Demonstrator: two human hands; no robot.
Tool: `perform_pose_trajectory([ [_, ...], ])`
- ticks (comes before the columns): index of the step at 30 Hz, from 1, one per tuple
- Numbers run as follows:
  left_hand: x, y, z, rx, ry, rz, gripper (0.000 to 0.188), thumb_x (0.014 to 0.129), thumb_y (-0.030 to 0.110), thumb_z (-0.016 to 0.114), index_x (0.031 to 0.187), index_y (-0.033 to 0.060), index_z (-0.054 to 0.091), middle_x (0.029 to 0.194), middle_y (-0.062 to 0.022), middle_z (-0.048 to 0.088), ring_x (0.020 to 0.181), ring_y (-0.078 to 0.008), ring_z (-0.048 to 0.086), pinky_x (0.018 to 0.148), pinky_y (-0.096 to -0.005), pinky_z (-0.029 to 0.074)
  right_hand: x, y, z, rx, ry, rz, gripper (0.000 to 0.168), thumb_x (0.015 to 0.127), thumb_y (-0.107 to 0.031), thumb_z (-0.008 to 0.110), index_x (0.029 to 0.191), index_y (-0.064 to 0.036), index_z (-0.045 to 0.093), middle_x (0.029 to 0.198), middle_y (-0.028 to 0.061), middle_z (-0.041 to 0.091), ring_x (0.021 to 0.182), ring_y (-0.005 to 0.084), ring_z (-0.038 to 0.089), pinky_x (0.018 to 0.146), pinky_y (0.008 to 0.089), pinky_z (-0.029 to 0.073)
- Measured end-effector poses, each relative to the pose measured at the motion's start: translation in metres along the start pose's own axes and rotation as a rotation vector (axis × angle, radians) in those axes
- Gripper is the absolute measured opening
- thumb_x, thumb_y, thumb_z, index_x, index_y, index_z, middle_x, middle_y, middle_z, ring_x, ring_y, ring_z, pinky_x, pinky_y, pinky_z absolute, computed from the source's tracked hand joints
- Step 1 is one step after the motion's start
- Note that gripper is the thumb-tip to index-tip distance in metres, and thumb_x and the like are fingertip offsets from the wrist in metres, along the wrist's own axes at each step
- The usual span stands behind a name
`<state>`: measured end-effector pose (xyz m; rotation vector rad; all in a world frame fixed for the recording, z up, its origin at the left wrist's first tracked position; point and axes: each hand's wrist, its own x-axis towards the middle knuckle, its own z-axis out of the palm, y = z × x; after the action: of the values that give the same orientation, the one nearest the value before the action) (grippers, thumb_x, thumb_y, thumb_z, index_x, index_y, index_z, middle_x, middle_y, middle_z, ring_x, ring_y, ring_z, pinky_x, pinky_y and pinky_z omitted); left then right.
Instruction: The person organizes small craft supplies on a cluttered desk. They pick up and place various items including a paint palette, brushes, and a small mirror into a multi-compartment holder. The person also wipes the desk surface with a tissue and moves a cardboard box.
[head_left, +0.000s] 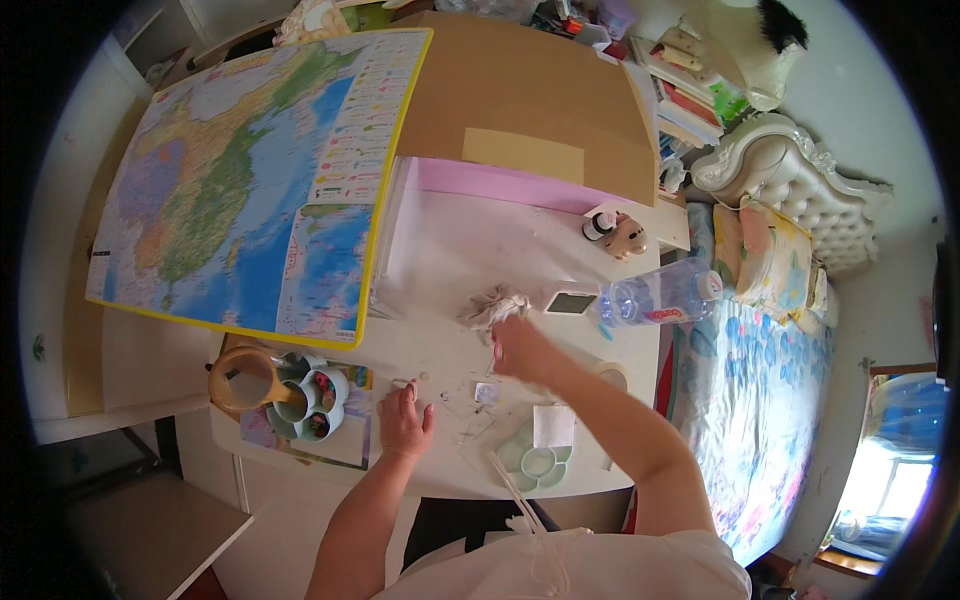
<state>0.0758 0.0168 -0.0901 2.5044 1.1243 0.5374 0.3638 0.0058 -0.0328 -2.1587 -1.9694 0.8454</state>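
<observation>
My left hand (405, 424) rests on the white table (442, 472), its thumb apart from the fingers. A small pale piece (406, 384) lies at its fingertips; what it is cannot be made out. Slightly blurred, my right hand (521, 349) reaches across to a crumpled pale cloth (495, 304) with its fingers curled. A thin pink-red thing (496, 351) shows beside those fingers, and I cannot tell whether they grip it or the cloth. Between my hands lies a small square printed piece (486, 393), with thin dark scraps scattered around it.
Left stand a large yellow-edged map board (247, 195) and a flower-shaped organizer (306, 401) with a brown-rimmed round mirror (244, 377). Rightward are a clear plastic bottle (652, 296), a small dark-faced device (571, 302) and a tape roll (613, 375). A green petal tray (538, 463) sits near the front edge.
</observation>
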Motion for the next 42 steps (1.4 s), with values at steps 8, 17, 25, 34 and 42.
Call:
perform_pose_trajectory([
  [8,-0.001,-0.004,0.0,-0.056,-0.031,-0.025,0.055,0.08,0.024,0.063,0.126,0.0013,0.046,0.107,-0.0165,0.053,0.099,-0.0347,0.049,0.086,-0.0471,0.037,0.032,-0.028,-0.015,-0.262,0.304,0.116,0.041,0.071,-0.026,0.071,0.107,-0.013,0.057,0.112,0.0107,0.052,0.108,0.0339,0.049,0.086,0.0493,0.044],
  [17,-0.001,-0.004,-0.001,0.041,0.011,-0.001,0.053,0.079,0.025,0.064,0.123,0.0022,0.046,0.103,-0.014,0.053,0.094,-0.0318,0.05,0.079,-0.0461,0.038,0.069,0.034,-0.094,-0.202,0.554,0.287,0.038,0.08,-0.024,0.057,0.112,-0.003,0.055,0.115,0.0142,0.053,0.104,0.0371,0.051,0.086,0.0485,0.042],
  [25,0.002,-0.004,0.002,0.01,-0.025,0.005,0.055,0.078,0.026,0.065,0.124,0.003,0.046,0.101,-0.0135,0.052,0.093,-0.0314,0.05,0.079,-0.0463,0.039,0.09,0.113,-0.084,0.001,0.443,0.788,0.063,0.085,-0.033,0.059,0.135,-0.003,0.036,0.134,0.0266,0.039,0.122,0.0451,0.04,0.101,0.0517,0.036],
  [34,-0.002,-0.006,-0.001,0.023,-0.033,-0.016,0.052,0.078,0.027,0.064,0.123,0.0052,0.048,0.103,-0.0127,0.051,0.094,-0.031,0.05,0.081,-0.0457,0.038,0.15,0.097,-0.072,0.168,0.515,1.136,0.06,0.083,-0.029,0.057,0.135,-0.005,0.037,0.139,0.0142,0.029,0.123,0.0389,0.037,0.098,0.0513,0.036],
  [42,0.006,0.005,0.0,0.047,-0.081,-0.006,0.053,0.077,0.027,0.065,0.122,0.0049,0.047,0.102,-0.0127,0.051,0.096,-0.0323,0.049,0.082,-0.0474,0.037,0.159,0.052,-0.028,0.126,0.447,0.675,0.031,0.085,-0.013,0.051,0.116,-0.012,0.056,0.124,0.0126,0.048,0.117,0.0323,0.046,0.094,0.0483,0.042],
])
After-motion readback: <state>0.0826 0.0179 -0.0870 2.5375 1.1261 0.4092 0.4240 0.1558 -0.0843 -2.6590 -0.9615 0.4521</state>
